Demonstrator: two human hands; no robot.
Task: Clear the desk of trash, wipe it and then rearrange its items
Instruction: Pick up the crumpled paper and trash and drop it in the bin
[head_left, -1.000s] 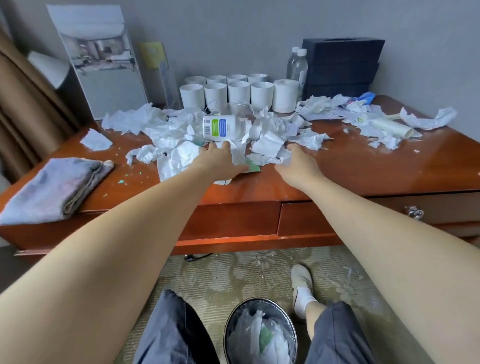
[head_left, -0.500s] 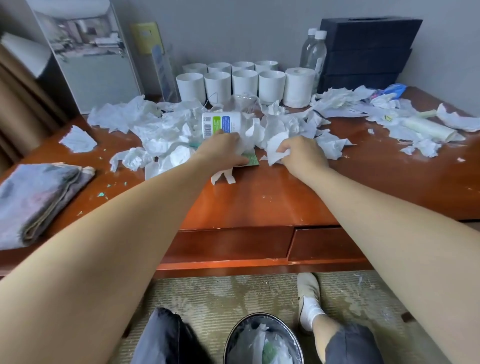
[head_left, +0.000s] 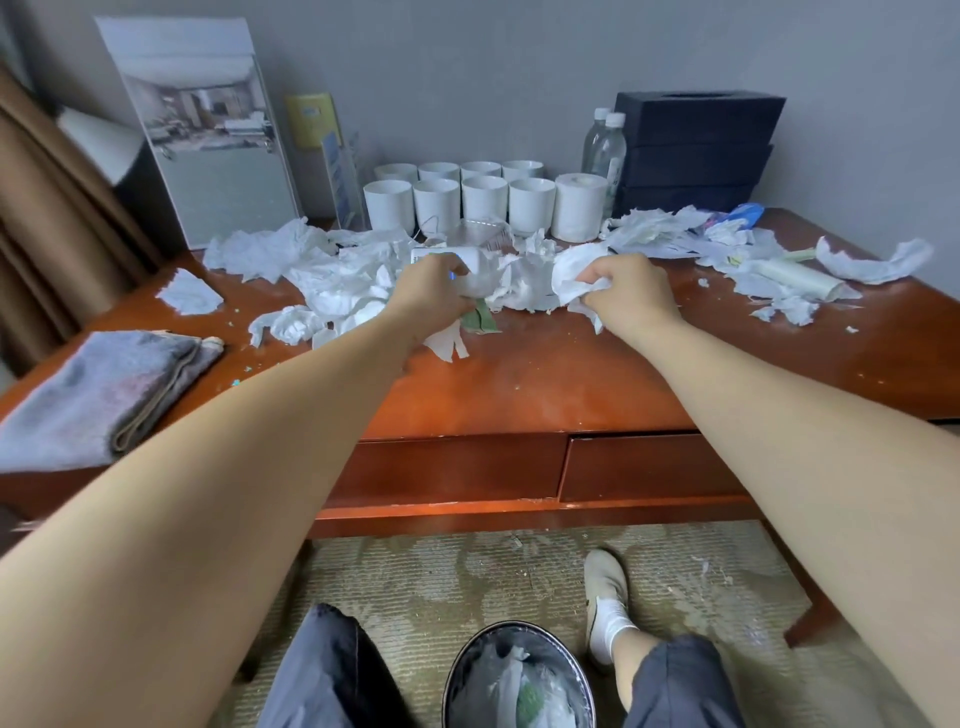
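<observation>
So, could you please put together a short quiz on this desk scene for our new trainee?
1. True or false: the right hand holds nothing.
2. Where is the trash bin? A) on a chair B) on the floor C) on a shelf
3. How many white cups stand at the back of the desk?
Key: 1. False, it grips crumpled tissue. 2. B. 3. Eight.
</observation>
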